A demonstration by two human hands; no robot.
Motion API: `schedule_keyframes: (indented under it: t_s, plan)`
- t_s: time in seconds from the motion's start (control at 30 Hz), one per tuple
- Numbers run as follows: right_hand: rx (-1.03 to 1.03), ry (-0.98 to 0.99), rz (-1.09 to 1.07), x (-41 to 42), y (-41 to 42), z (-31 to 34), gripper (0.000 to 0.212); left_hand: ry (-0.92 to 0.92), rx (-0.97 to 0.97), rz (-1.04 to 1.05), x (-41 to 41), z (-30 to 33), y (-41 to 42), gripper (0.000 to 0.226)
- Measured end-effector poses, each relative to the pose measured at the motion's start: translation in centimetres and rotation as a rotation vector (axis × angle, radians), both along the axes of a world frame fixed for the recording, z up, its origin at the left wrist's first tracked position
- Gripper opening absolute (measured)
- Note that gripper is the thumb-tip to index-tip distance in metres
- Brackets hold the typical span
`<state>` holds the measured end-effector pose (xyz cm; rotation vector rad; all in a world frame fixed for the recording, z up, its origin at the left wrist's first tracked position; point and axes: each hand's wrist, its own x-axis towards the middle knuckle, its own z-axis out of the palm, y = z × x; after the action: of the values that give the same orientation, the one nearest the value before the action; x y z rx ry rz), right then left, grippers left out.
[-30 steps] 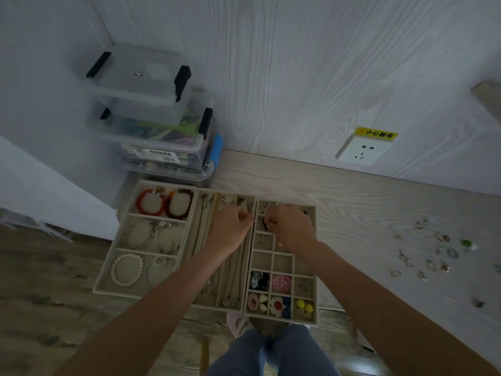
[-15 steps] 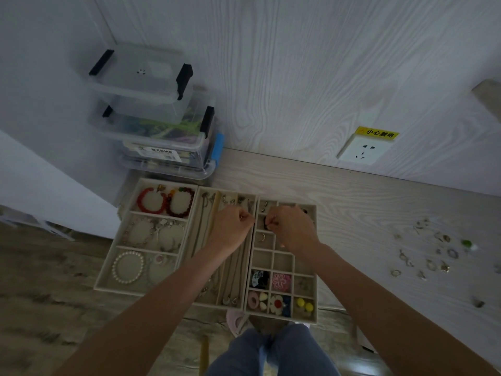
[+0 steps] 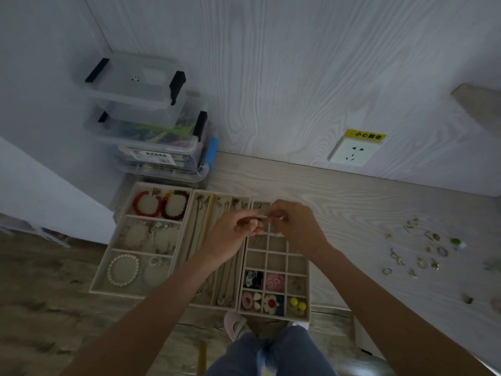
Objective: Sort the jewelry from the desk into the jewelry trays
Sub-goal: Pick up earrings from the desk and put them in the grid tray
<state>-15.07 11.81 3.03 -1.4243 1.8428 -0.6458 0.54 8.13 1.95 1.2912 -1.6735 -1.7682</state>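
Note:
Three beige jewelry trays lie side by side on the desk's left end. The left tray (image 3: 119,292) holds red bead bracelets (image 3: 160,204) and a pearl bracelet (image 3: 123,270). The middle tray (image 3: 211,306) holds chains. The grid tray (image 3: 274,316) holds colourful pieces in its near cells. My left hand (image 3: 230,234) and my right hand (image 3: 296,229) meet fingertip to fingertip over the grid tray's far end. Together they pinch a small jewelry piece (image 3: 260,217), too small to identify. Several loose rings and earrings (image 3: 420,251) lie on the desk to the right.
Stacked clear storage boxes (image 3: 151,126) stand against the wall behind the trays. A wall socket (image 3: 353,153) with a yellow label sits above the desk. The trays overhang the desk's near edge; my legs and a slipper (image 3: 235,325) show below.
Both hands have lifted slightly off the trays. Their fingertips, apart before, now meet around the small piece.

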Motion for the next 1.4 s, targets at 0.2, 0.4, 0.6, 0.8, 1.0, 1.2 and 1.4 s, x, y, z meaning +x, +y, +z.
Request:
schedule_keyframes:
  t_s: [0.2, 0.4, 0.6, 0.8, 1.0, 1.2, 1.4]
  plan:
    - [-0.027, -0.111, 0.064, -0.5, 1.2, 1.3, 0.020, 0.178, 0.159, 0.046, -0.6, 1.4, 0.9, 0.025]
    - [-0.035, -0.138, 0.025, -1.3, 2.1, 1.2, 0.008, 0.197, 0.247, -0.018, -1.2, 1.8, 1.7, 0.023]
    - [-0.006, -0.098, 0.062, -1.5, 2.7, 1.3, 0.007, 0.180, 0.366, 0.132, -1.8, 1.6, 2.3, 0.016]
    - [-0.039, -0.105, -0.065, -1.5, 3.6, 0.5, 0.020, 0.156, 0.455, 0.237, -2.1, 1.6, 2.8, 0.018]
    - [-0.049, -0.090, -0.103, -1.4, 4.0, 0.0, 0.017, 0.069, 0.398, 0.271, -2.8, 1.5, 2.9, 0.012]
    - [-0.042, 0.029, -0.087, -1.6, 3.8, -0.8, 0.013, 0.080, 0.434, 0.218, -2.7, 2.0, 2.8, 0.012]
    - [-0.033, 0.044, -0.037, -1.8, 3.7, -0.6, 0.018, -0.007, 0.295, 0.135, -2.9, 1.8, 2.6, 0.007]
